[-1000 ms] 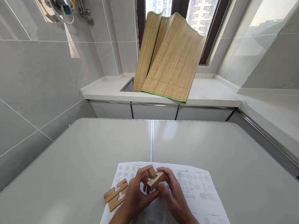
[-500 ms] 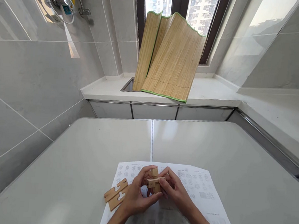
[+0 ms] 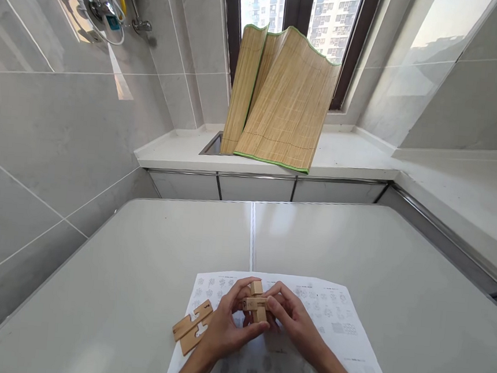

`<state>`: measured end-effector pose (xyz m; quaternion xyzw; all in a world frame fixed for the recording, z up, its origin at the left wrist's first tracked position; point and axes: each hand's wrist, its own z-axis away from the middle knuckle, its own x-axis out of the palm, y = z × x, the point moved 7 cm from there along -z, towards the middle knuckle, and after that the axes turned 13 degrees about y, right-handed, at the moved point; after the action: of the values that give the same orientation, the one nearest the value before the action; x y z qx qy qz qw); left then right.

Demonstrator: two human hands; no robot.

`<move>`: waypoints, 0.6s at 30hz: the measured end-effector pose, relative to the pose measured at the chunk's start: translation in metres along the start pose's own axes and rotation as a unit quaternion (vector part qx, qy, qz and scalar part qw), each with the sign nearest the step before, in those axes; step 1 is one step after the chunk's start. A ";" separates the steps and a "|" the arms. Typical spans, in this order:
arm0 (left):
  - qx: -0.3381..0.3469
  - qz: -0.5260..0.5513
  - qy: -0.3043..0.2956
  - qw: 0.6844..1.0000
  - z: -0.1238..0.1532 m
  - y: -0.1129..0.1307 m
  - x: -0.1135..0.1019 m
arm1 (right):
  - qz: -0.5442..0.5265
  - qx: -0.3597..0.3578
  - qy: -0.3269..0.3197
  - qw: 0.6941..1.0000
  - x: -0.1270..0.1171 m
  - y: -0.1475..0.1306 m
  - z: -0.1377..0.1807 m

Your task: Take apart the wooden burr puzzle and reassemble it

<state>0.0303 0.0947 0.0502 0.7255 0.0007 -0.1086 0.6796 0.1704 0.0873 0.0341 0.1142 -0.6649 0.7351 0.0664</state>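
Note:
Between both hands, a cluster of interlocking wooden puzzle pieces (image 3: 255, 304) is held above the printed sheet. My left hand (image 3: 231, 320) grips it from the left, with fingers on the upper block and the thumb at the lower one. From the other side, my right hand (image 3: 293, 313) pinches the crosswise piece between thumb and fingers. Just left of my left hand lie flat wooden puzzle pieces (image 3: 192, 327) with cut-out notches, partly hidden by that hand. The fingers cover some of the cluster's back and underside.
The white paper sheet (image 3: 329, 309) with small printed diagrams lies on the pale table (image 3: 146, 259), which has a seam (image 3: 252, 233) down its middle. Beyond it, a bamboo mat (image 3: 285, 108) leans over a sink on the white counter (image 3: 355, 155) by the window.
The crosswise piece now sits more level against the upright blocks, and my right thumb presses slightly lower on it. The flat pieces on the table have stayed where they were.

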 end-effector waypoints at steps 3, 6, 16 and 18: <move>-0.009 -0.004 0.021 1.000 -0.001 0.000 -0.001 | 0.005 -0.006 0.011 1.000 -0.002 0.001 0.001; -0.017 -0.014 0.036 0.999 -0.001 0.001 -0.002 | 0.027 -0.022 0.015 0.999 -0.004 -0.001 0.002; 0.074 -0.188 0.051 0.978 -0.008 0.008 -0.008 | 0.066 -0.071 0.118 0.988 -0.025 0.002 -0.006; 0.129 -0.252 0.045 0.958 -0.009 0.011 -0.008 | 0.058 -0.066 0.169 0.982 -0.034 0.003 -0.009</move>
<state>0.0252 0.1039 0.0632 0.7875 0.2000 -0.2426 0.5301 0.2019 0.0978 0.0221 -0.0549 -0.6970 0.7007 0.1424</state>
